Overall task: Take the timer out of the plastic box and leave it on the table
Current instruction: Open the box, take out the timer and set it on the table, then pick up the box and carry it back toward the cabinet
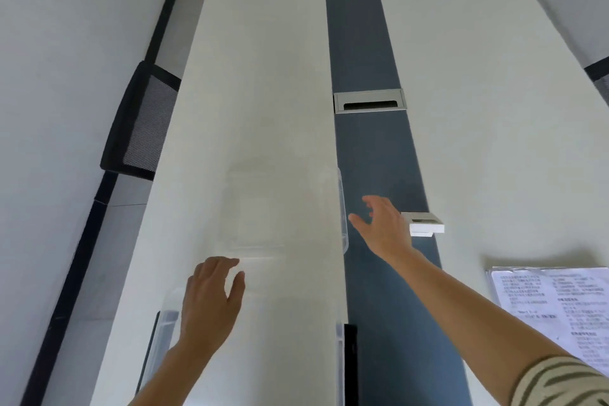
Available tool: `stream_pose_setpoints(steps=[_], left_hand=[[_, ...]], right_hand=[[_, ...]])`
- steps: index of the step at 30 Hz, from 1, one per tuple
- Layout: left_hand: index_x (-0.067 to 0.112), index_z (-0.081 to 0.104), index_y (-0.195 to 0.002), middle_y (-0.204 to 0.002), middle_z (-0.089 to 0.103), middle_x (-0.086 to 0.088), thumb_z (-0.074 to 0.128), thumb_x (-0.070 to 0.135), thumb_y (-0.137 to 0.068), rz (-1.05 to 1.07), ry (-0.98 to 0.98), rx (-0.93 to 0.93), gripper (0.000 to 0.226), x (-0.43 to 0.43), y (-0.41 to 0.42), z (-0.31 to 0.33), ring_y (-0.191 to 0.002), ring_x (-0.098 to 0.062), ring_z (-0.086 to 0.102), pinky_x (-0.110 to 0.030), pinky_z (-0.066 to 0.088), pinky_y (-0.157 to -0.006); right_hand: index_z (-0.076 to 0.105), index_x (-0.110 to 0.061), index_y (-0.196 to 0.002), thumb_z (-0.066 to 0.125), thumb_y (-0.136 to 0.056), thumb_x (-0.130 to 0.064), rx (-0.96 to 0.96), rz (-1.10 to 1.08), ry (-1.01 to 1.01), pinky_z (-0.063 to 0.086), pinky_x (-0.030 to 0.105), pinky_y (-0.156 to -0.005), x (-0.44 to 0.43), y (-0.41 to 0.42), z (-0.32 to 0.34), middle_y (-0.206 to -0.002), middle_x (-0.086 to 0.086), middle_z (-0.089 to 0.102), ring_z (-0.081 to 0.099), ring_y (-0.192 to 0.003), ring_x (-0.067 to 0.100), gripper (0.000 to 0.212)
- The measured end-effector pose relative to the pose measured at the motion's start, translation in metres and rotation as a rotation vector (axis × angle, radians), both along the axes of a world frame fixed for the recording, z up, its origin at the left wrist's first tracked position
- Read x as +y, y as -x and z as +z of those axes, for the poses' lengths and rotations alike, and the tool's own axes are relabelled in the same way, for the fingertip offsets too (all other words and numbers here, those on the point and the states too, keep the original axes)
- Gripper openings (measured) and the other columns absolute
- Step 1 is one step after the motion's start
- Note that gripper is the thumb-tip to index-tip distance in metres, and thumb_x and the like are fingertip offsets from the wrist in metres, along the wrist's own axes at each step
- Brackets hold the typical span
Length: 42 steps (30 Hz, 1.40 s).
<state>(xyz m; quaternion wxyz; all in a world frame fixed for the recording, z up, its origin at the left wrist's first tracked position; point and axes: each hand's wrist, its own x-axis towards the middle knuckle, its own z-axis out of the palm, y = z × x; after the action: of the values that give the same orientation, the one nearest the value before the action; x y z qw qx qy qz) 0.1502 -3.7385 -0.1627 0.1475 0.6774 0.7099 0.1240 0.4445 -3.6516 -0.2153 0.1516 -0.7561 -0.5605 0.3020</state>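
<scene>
A small white timer [423,223] lies on the table's dark centre strip [372,148], just right of my right hand [384,227]. That hand hovers open with fingers spread and holds nothing. A clear plastic box [342,208] stands on the white table [263,76], hard to make out; its right wall shows left of my right hand. My left hand [211,303] is open, fingers loosely curled, over the box's near edge. Whether it touches the box I cannot tell.
A metal cable port [369,101] sits in the centre strip farther back. Printed papers in a sleeve [553,306] lie at the right near edge. A black mesh chair [141,122] stands at the table's left side.
</scene>
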Motion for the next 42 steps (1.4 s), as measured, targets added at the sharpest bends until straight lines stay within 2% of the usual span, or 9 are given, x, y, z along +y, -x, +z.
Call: stream_pose_setpoints(steps=[8, 13, 21, 25, 28, 32, 36, 39, 42], left_hand=[[0.011, 0.05, -0.127, -0.124, 0.058, -0.014, 0.057, 0.023, -0.087, 0.333, 0.066, 0.106, 0.042, -0.04, 0.076, -0.007, -0.111, -0.034, 0.054, -0.048, 0.044, -0.089], [0.02, 0.037, -0.134, -0.125, 0.059, -0.011, 0.043, 0.042, -0.091, 0.431, 0.239, -0.029, 0.049, -0.076, 0.09, -0.012, -0.103, -0.033, 0.06, -0.046, 0.05, -0.081], [0.026, 0.037, -0.132, -0.108, 0.066, -0.008, 0.051, 0.032, -0.09, 0.464, 0.23, -0.192, 0.045, -0.091, 0.091, -0.013, -0.08, -0.026, 0.058, -0.036, 0.046, -0.068], [0.027, 0.037, -0.131, -0.108, 0.065, -0.006, 0.051, 0.031, -0.089, 0.483, 0.232, -0.225, 0.045, -0.094, 0.094, -0.013, -0.081, -0.026, 0.058, -0.036, 0.046, -0.069], [0.028, 0.04, -0.129, -0.107, 0.064, -0.005, 0.052, 0.032, -0.089, 0.482, 0.214, -0.265, 0.042, -0.095, 0.096, -0.017, -0.082, -0.025, 0.057, -0.036, 0.045, -0.069], [0.031, 0.059, -0.099, -0.087, 0.059, 0.0, 0.051, 0.042, -0.089, 0.509, 0.206, -0.519, 0.017, -0.093, 0.097, -0.004, -0.084, -0.024, 0.056, -0.041, 0.049, -0.073], [0.019, 0.057, -0.121, -0.122, 0.057, -0.002, 0.041, 0.042, -0.094, 0.64, 0.092, -0.785, 0.038, -0.09, 0.116, 0.013, -0.113, -0.026, 0.055, -0.037, 0.041, -0.094], [0.015, 0.063, -0.104, -0.097, 0.07, -0.014, 0.043, 0.036, -0.095, 0.641, 0.084, -1.099, 0.03, -0.089, 0.13, 0.042, -0.089, -0.033, 0.065, -0.039, 0.052, -0.074], [0.01, 0.071, -0.085, -0.076, 0.071, -0.016, 0.054, 0.025, -0.09, 0.477, 0.219, -1.021, 0.023, -0.099, 0.137, 0.053, -0.064, -0.03, 0.063, -0.037, 0.052, -0.057]], right_hand=[[0.063, -0.005, -0.084, 0.054, -0.087, -0.036, -0.09, -0.081, 0.27, 0.042, 0.031, -0.058, 0.013, 0.039, -0.043, -0.083, 0.011, 0.068, 0.057, -0.068, 0.029, 0.033], [0.049, -0.012, -0.064, 0.057, -0.082, -0.033, -0.178, -0.049, 0.312, 0.034, 0.026, -0.049, 0.009, 0.037, -0.034, -0.062, 0.002, 0.054, 0.05, -0.055, 0.021, 0.029], [0.046, -0.01, -0.063, 0.056, -0.086, -0.025, -0.202, -0.076, 0.271, 0.037, 0.029, -0.051, -0.002, 0.037, -0.03, -0.061, 0.002, 0.051, 0.047, -0.055, 0.02, 0.029], [0.053, -0.003, -0.075, 0.057, -0.08, -0.024, 0.128, -0.302, 0.224, 0.034, 0.025, -0.048, -0.006, 0.042, -0.01, -0.07, 0.009, 0.059, 0.049, -0.057, 0.025, 0.022], [0.049, -0.005, -0.073, 0.052, -0.082, -0.013, 0.456, -0.512, 0.237, 0.03, 0.025, -0.044, -0.005, 0.047, 0.024, -0.069, 0.01, 0.046, 0.036, -0.054, 0.022, 0.012], [0.057, -0.011, -0.071, 0.051, -0.081, -0.008, 0.536, -0.505, 0.179, 0.028, 0.024, -0.042, -0.041, 0.049, 0.08, -0.071, 0.007, 0.047, 0.036, -0.057, 0.02, 0.012], [0.064, -0.026, -0.101, 0.058, -0.087, -0.02, 0.571, -0.443, 0.09, 0.035, 0.022, -0.047, -0.124, 0.066, 0.115, -0.079, 0.001, 0.065, 0.056, -0.061, 0.018, 0.016], [0.064, -0.028, -0.105, 0.059, -0.09, -0.019, 0.589, -0.443, 0.057, 0.041, 0.022, -0.047, -0.184, 0.085, 0.122, -0.074, 0.004, 0.067, 0.062, -0.059, 0.016, 0.018], [0.063, -0.025, -0.107, 0.06, -0.09, -0.015, 0.533, -0.453, 0.033, 0.046, 0.026, -0.05, -0.234, 0.102, 0.11, -0.058, 0.006, 0.068, 0.06, -0.051, 0.018, 0.02]])
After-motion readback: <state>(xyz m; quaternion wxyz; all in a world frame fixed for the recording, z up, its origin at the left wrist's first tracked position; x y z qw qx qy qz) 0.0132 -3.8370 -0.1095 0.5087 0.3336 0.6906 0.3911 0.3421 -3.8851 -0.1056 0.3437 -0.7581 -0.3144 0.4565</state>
